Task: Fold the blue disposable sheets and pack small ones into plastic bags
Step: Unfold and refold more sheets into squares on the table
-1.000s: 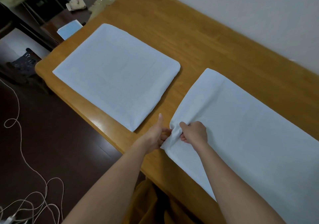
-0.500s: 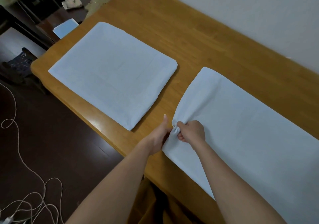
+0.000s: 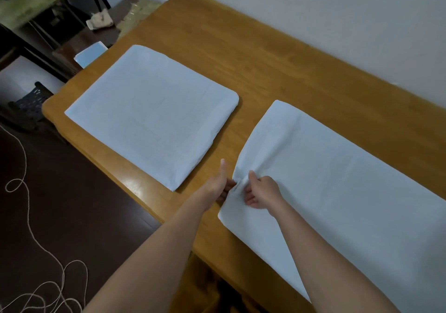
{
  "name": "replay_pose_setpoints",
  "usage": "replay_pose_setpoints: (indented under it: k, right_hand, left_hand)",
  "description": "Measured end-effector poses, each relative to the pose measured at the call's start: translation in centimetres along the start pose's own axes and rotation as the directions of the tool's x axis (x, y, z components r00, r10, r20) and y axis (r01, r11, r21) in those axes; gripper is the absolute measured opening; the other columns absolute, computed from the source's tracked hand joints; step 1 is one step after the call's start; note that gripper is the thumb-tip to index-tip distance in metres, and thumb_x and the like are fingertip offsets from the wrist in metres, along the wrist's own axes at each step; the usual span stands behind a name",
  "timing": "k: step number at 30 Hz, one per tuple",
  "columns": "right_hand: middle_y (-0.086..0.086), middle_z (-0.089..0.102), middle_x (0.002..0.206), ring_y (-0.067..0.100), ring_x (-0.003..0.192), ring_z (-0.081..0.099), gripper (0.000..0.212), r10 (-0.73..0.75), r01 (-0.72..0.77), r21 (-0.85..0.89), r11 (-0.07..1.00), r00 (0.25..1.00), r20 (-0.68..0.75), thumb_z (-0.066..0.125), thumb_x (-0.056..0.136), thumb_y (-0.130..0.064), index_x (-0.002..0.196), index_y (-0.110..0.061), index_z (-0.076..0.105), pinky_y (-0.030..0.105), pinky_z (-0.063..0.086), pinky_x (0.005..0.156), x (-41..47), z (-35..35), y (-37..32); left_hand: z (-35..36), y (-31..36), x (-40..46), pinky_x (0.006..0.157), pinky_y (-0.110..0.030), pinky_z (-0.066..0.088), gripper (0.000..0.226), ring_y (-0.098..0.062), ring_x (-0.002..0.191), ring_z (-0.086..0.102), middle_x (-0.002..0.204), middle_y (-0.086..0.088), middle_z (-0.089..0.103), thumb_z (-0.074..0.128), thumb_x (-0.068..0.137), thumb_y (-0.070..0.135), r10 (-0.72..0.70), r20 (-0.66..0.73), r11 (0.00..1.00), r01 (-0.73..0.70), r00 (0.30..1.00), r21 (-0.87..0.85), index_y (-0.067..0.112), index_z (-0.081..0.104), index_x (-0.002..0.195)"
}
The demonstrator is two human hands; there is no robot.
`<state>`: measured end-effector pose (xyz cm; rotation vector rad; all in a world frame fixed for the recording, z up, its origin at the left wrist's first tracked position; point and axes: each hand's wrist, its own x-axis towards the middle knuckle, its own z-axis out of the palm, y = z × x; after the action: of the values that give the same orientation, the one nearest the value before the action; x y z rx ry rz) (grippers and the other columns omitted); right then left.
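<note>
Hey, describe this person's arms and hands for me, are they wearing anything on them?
Both forearms are bare with no sleeves in view. The left hand and right hand have no gloves, and no rings, watch or bracelets show. Nails look short and unpainted.

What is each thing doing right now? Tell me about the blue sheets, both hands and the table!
Folded sheet: lies flat on the table, folded into a neat rectangle, untouched.
Long sheet: spread flat, its near left edge bunched up.
Left hand: at the bunched edge, thumb up, fingers hidden under the sheet.
Right hand: closed, pinching the bunched edge.
Table: holds both sheets.
</note>
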<state>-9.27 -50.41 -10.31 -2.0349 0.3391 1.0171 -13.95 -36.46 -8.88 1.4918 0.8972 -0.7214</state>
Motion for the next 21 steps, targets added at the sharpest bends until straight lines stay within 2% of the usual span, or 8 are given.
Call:
replay_pose_setpoints:
  k: [2,6,8,11,13,17,19,21]
  right_hand:
    - [0.013,0.071,0.068,0.024,0.063,0.071,0.061,0.034,-0.033,0.013,0.999,0.999,-0.023,0.036,0.100,-0.048,0.077,-0.002,0.068,0.033,0.061,0.063,0.3,-0.6,-0.3]
    - [0.010,0.071,0.065,0.023,0.063,0.070,0.057,0.012,-0.007,0.027,1.000,0.980,-0.198,0.039,0.098,-0.044,0.076,-0.001,0.068,0.041,0.061,0.072,2.0,-2.5,-1.2]
    - [0.009,0.071,0.064,0.024,0.064,0.070,0.056,0.005,0.003,0.031,1.000,0.968,-0.249,0.041,0.096,-0.044,0.072,-0.001,0.068,0.044,0.059,0.076,2.8,-3.5,-1.7]
    - [0.007,0.071,0.066,0.025,0.067,0.070,0.057,0.017,-0.027,-0.031,0.999,0.957,-0.290,0.046,0.091,-0.052,0.072,-0.003,0.070,0.044,0.058,0.079,3.9,-4.3,-2.9]
    - [0.005,0.071,0.066,0.024,0.069,0.069,0.055,0.037,-0.074,-0.109,0.991,0.950,-0.309,0.050,0.086,-0.056,0.077,-0.005,0.070,0.041,0.057,0.079,4.6,-4.5,-3.7]
    - [0.007,0.071,0.082,0.028,0.080,0.068,0.046,0.068,-0.139,-0.211,0.967,0.948,-0.312,0.053,0.083,-0.049,0.086,-0.006,0.070,0.036,0.055,0.077,5.6,-4.2,-4.4]
    - [0.006,0.070,0.081,0.027,0.078,0.067,0.043,0.061,-0.148,-0.257,0.955,0.947,-0.317,0.053,0.082,-0.047,0.082,-0.008,0.069,0.033,0.053,0.072,5.8,-4.3,-4.8]
    - [0.003,0.069,0.076,0.025,0.073,0.066,0.039,0.039,-0.139,-0.295,0.945,0.947,-0.319,0.054,0.081,-0.046,0.075,-0.010,0.068,0.031,0.051,0.067,5.9,-4.5,-5.0]
  left_hand:
    - [-0.2,0.6,0.8,0.086,-0.033,0.051,0.081,-0.024,0.094,0.063,0.099,-0.008,0.069,0.008,0.095,0.065,0.016,-0.084,0.999,-0.019,0.996,-0.032,0.011,0.068,0.099]
    - [-0.3,2.6,2.9,0.086,-0.033,0.052,0.062,-0.021,0.086,0.063,0.096,-0.010,0.068,0.024,0.101,0.053,0.101,-0.292,0.989,-0.129,0.951,-0.076,0.009,0.067,0.093]
    - [-0.3,4.0,3.9,0.083,-0.033,0.052,0.058,-0.020,0.083,0.062,0.092,-0.009,0.068,0.028,0.102,0.049,0.149,-0.324,0.982,-0.179,0.934,-0.066,0.009,0.068,0.088]
    - [-0.3,6.0,5.2,0.076,-0.028,0.051,0.056,-0.018,0.084,0.063,0.088,-0.004,0.068,0.027,0.102,0.047,0.220,-0.277,0.971,-0.238,0.935,-0.033,0.015,0.068,0.081]
    - [-0.3,7.2,5.8,0.079,-0.029,0.051,0.059,-0.019,0.086,0.063,0.089,-0.005,0.069,0.026,0.102,0.048,0.224,-0.212,0.972,-0.235,0.951,-0.026,0.014,0.069,0.082]
    - [-0.7,8.6,7.0,0.083,-0.032,0.054,0.068,-0.023,0.090,0.066,0.095,-0.008,0.071,0.022,0.100,0.056,0.145,-0.059,0.989,-0.144,0.988,0.029,0.008,0.071,0.094]
    - [-1.1,9.3,7.5,0.075,-0.029,0.054,0.072,-0.023,0.088,0.067,0.094,-0.008,0.072,0.021,0.097,0.062,0.092,0.000,0.995,-0.092,0.996,0.033,0.009,0.070,0.095]
    - [-1.4,10.1,7.8,0.073,-0.031,0.054,0.077,-0.024,0.088,0.069,0.092,-0.008,0.073,0.019,0.093,0.069,0.050,0.080,0.998,-0.052,0.996,0.024,0.010,0.069,0.094]
